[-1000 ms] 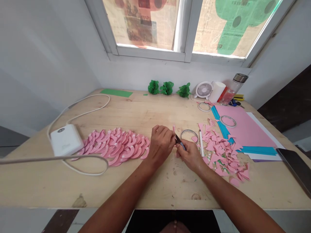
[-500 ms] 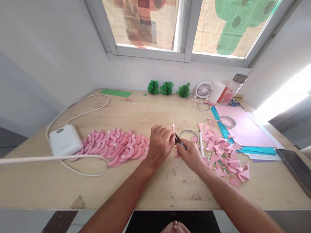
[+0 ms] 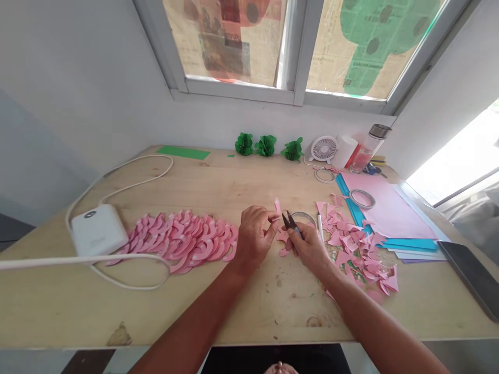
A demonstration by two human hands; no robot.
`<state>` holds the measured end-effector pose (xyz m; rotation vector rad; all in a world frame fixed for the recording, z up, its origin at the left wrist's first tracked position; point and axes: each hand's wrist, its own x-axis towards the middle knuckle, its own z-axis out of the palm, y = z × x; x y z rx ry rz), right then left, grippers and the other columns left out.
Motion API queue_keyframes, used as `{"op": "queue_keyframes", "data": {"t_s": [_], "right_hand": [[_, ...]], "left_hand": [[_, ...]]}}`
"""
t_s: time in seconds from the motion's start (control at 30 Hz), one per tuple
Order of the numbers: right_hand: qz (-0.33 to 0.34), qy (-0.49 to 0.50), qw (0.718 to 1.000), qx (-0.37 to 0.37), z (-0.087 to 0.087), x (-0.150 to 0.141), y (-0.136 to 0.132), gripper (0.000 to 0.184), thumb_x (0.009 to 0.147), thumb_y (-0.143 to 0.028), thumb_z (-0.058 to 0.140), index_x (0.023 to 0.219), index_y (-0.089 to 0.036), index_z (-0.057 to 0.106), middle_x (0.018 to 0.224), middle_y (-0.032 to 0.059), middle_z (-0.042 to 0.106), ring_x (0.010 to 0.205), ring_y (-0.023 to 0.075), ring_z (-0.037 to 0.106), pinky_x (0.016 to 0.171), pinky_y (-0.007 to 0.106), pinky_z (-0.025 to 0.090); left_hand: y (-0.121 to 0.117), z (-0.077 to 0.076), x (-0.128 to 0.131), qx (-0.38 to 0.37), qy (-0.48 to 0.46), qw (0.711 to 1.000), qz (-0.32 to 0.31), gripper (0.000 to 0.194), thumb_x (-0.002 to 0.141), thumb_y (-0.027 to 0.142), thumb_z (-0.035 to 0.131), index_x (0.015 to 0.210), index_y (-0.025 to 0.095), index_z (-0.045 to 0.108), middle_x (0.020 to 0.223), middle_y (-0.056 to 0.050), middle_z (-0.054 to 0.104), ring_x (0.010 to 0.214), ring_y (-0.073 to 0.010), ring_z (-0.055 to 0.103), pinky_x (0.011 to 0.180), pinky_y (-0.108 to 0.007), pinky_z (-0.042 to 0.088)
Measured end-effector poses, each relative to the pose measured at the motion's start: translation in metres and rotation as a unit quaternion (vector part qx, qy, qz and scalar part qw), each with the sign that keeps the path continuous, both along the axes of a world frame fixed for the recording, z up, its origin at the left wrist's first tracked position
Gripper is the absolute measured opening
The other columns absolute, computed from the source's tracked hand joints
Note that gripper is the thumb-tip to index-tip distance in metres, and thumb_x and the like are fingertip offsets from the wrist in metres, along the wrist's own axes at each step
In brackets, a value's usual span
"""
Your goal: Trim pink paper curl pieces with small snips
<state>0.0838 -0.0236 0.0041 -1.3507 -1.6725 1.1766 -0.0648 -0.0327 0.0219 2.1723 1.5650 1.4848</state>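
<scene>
My left hand (image 3: pixel 255 231) is closed in a pinch on a small piece of pink paper (image 3: pixel 277 205), which pokes up beyond the fingertips. Just to its right, my right hand (image 3: pixel 312 249) grips small scissors (image 3: pixel 290 223). Their dark blades are slightly apart and point up and left, clear of the paper. Pink scraps lie on the table under and between the hands. Left of my left hand spreads a heap of curved pink paper pieces (image 3: pixel 195 239), overlapping in rows. A tape roll (image 3: pixel 304 215) lies partly hidden behind my right hand.
Pink offcuts (image 3: pixel 362 249) and a white pen (image 3: pixel 320 227) lie at right, near stacked coloured paper (image 3: pixel 401 208) and a phone (image 3: pixel 470 278). A white power bank (image 3: pixel 99 228) with a looping cable sits left. Green paper shapes (image 3: pixel 267 146), a fan (image 3: pixel 324 149) and a bottle (image 3: pixel 370 148) stand behind.
The scissors have drawn back from my left fingertips and their blades have parted. My left fingers have shifted, showing more of their pinch. The view has tilted slightly.
</scene>
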Motion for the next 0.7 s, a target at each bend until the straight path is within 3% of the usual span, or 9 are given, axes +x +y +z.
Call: {"op": "queue_keyframes", "data": {"t_s": [0.13, 0.47, 0.7], "right_hand": [[0.024, -0.029, 0.999, 0.029, 0.002, -0.004, -0.006, 0.030, 0.082, -0.028, 0.042, 0.057, -0.016, 0.054, 0.043, -0.0025, 0.051, 0.037, 0.0067, 0.042, 0.041, 0.018, 0.032], [0.046, -0.065, 0.996, 0.034, 0.008, -0.006, -0.012, 0.030, 0.084, -0.028, 0.039, 0.060, -0.017, 0.052, 0.047, -0.0030, 0.052, 0.041, 0.0080, 0.043, 0.042, 0.019, 0.030], [0.053, -0.101, 0.991, 0.066, 0.012, -0.006, -0.013, 0.030, 0.084, -0.025, 0.040, 0.057, -0.017, 0.052, 0.047, -0.0036, 0.049, 0.044, 0.0084, 0.043, 0.046, 0.019, 0.030]], "left_hand": [[0.000, -0.003, 0.002, 0.021, 0.032, 0.999, -0.005, 0.009, 0.081, 0.022, 0.053, 0.084, 0.018, 0.060, 0.075, -0.002, 0.062, 0.082, -0.0188, 0.053, 0.081, -0.035, 0.039], [0.001, -0.005, 0.002, 0.059, 0.105, 0.993, 0.014, 0.009, 0.081, 0.019, 0.052, 0.077, 0.018, 0.060, 0.070, -0.003, 0.062, 0.078, -0.0191, 0.053, 0.081, -0.037, 0.036], [0.000, -0.003, 0.002, 0.046, 0.141, 0.989, 0.008, 0.012, 0.082, 0.017, 0.048, 0.074, 0.017, 0.057, 0.072, -0.004, 0.062, 0.079, -0.0192, 0.051, 0.080, -0.037, 0.036]]}}
